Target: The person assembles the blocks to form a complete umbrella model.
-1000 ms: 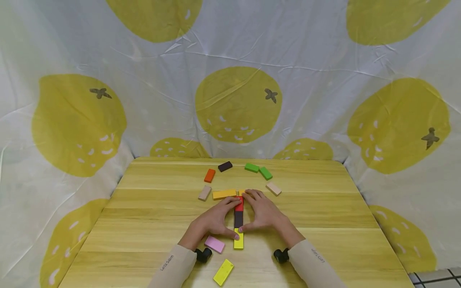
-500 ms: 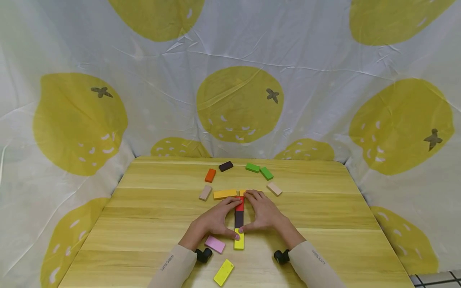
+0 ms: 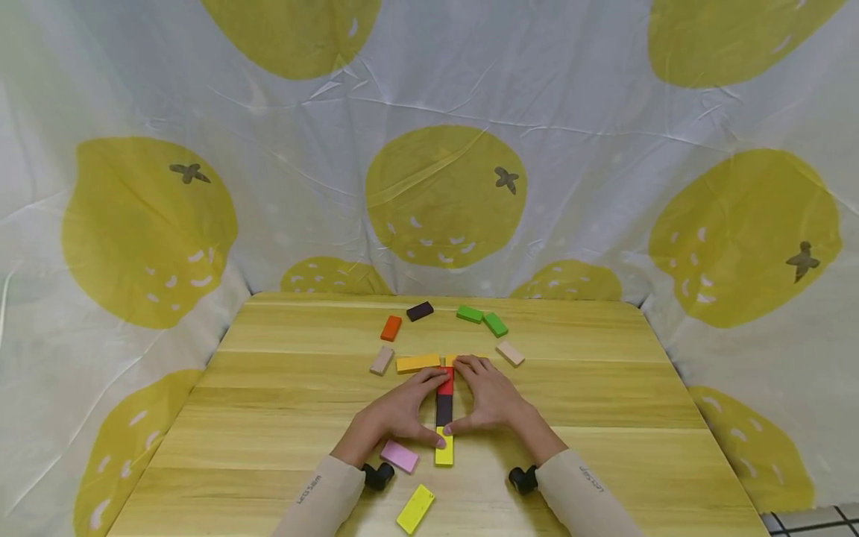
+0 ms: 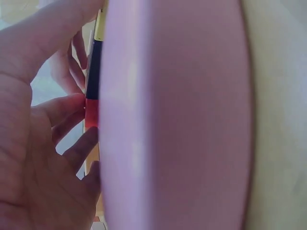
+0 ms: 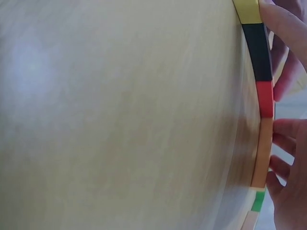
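A yellow block (image 3: 444, 453), a dark block (image 3: 444, 410) and a red block (image 3: 446, 382) lie end to end on the table. Crosswise at the red end are one orange block (image 3: 417, 364) on the left and another orange block (image 5: 263, 153), partly hidden in the head view. My left hand (image 3: 399, 409) arches over the row from the left, thumb on the yellow block and fingertips on the red one. From the right, my right hand (image 3: 495, 399) has its thumb near the yellow-dark joint and its fingertips at the right orange block. Both hands' fingers look relaxed.
A pink block (image 3: 400, 456) lies beside my left wrist, with a loose yellow block (image 3: 415, 509) nearer me. Farther back are tan (image 3: 382, 361), orange-red (image 3: 391, 328), dark (image 3: 420, 311) and green (image 3: 469, 314) blocks. A lemon-print cloth (image 3: 443, 97) hangs behind the table.
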Action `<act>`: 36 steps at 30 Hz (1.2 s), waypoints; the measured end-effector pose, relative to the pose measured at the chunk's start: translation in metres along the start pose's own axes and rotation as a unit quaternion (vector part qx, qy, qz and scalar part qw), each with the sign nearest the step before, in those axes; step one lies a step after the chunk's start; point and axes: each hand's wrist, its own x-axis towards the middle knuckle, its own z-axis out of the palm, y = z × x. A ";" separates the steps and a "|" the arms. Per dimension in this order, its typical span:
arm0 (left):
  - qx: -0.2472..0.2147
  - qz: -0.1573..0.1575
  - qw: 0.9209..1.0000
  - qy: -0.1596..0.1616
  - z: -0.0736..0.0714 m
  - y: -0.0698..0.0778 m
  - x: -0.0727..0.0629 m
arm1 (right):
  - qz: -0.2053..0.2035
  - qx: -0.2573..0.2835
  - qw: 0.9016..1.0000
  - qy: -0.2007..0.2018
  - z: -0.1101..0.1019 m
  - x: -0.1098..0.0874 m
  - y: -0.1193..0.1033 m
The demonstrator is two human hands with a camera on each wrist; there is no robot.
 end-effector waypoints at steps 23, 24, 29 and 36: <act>0.163 -0.043 0.969 0.183 -0.010 -0.012 0.002 | 0.003 0.000 1.000 -0.009 -0.001 0.001 -0.001; 0.162 -0.048 0.970 0.177 -0.009 -0.012 0.002 | 0.003 0.000 1.000 -0.009 -0.001 0.001 -0.001; 0.154 -0.055 0.973 0.162 -0.007 -0.013 0.002 | 0.004 -0.004 1.000 -0.011 -0.001 0.000 -0.001; 0.143 -0.038 0.979 0.140 -0.013 -0.012 0.002 | 0.003 0.000 1.000 -0.012 -0.003 0.000 -0.002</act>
